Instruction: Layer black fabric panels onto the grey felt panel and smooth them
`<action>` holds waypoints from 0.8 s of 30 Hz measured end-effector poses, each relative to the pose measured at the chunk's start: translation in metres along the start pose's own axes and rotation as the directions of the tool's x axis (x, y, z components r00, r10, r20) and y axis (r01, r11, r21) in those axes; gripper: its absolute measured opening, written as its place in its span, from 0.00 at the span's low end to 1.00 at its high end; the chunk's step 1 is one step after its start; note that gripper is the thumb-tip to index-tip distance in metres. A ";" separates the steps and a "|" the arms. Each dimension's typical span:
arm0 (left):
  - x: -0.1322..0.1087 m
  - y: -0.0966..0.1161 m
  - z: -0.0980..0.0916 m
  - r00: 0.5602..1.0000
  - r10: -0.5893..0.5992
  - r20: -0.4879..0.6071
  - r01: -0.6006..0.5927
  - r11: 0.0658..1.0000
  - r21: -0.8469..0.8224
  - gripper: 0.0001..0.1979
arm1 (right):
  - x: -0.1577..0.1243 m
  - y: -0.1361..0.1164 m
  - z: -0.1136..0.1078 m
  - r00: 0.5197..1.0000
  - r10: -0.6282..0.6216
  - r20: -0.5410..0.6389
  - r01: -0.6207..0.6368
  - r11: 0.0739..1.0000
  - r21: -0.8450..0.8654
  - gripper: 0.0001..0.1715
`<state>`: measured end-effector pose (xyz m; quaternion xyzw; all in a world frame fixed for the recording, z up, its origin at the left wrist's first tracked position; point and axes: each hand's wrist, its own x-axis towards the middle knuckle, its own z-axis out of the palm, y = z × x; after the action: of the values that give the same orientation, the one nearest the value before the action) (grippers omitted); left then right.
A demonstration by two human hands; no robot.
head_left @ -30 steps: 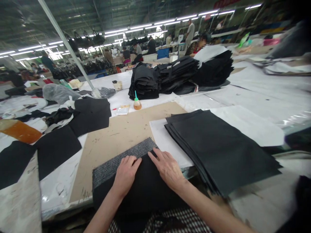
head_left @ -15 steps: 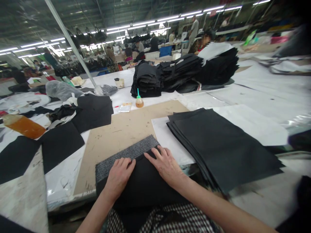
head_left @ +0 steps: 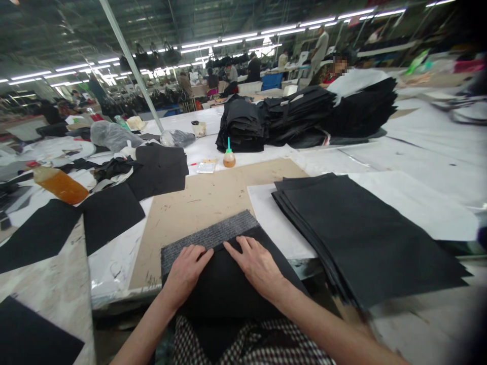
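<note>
A black sheet of material (head_left: 236,284) lies over a grey textured piece (head_left: 213,230), whose rough strip shows beyond the sheet's far edge. My left hand (head_left: 186,271) rests on the left part of that edge, fingers bent slightly and thumb pointing inward. On the other side of the middle, my right hand (head_left: 258,263) presses the same edge, with thumb and fingers spread. The two thumbs nearly meet along it. Both palms face down. The near end of the black sheet reaches the table edge by my checked clothing.
A brown board (head_left: 182,203) lies under the work. To the right is a stack of black sheets (head_left: 365,233). Ahead stand a small glue bottle (head_left: 229,158) and black bundles (head_left: 297,114). An amber bottle (head_left: 63,185) lies left. A person (head_left: 335,71) is beyond.
The view has shifted, so the table contents appear further right. My right hand has slid left along the sheet's edge, closer to my left hand.
</note>
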<state>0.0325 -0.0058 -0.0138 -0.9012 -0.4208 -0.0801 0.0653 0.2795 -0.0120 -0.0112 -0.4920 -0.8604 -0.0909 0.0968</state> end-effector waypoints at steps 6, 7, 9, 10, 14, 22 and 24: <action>-0.028 -0.017 0.000 1.000 -0.025 -0.018 0.023 0.997 -0.073 0.22 | 0.006 -0.009 -0.015 0.996 -0.053 0.065 0.058 0.995 -0.075 0.34; -0.029 -0.017 -0.001 1.000 -0.020 -0.010 0.019 0.998 -0.066 0.22 | 0.008 -0.011 -0.017 0.995 -0.059 0.076 0.066 0.994 -0.085 0.34; -0.030 -0.017 -0.003 1.000 -0.004 0.010 0.004 0.999 -0.035 0.22 | 0.012 -0.015 -0.019 0.994 -0.052 0.098 0.063 0.992 -0.107 0.35; -0.030 -0.016 -0.004 1.000 0.007 0.019 -0.007 1.000 -0.014 0.21 | 0.014 -0.017 -0.019 0.994 -0.046 0.103 0.057 0.992 -0.113 0.34; -0.026 -0.013 -0.011 0.998 0.049 0.042 -0.052 0.997 0.059 0.21 | 0.023 -0.026 -0.015 0.993 -0.117 0.018 0.118 0.991 -0.057 0.23; -0.043 -0.021 -0.011 0.997 -0.076 0.019 0.076 0.996 -0.038 0.21 | 0.028 -0.050 0.003 0.973 -0.219 -0.073 0.227 0.965 0.130 0.23; -0.054 -0.027 -0.010 0.993 -0.122 0.003 0.121 0.988 -0.095 0.20 | 0.028 -0.049 0.001 0.971 -0.233 -0.058 0.240 0.959 0.150 0.25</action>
<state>-0.0236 -0.0307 -0.0134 -0.8759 -0.4705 -0.1052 0.0179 0.2230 -0.0128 -0.0076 -0.3747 -0.9154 -0.0437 0.1404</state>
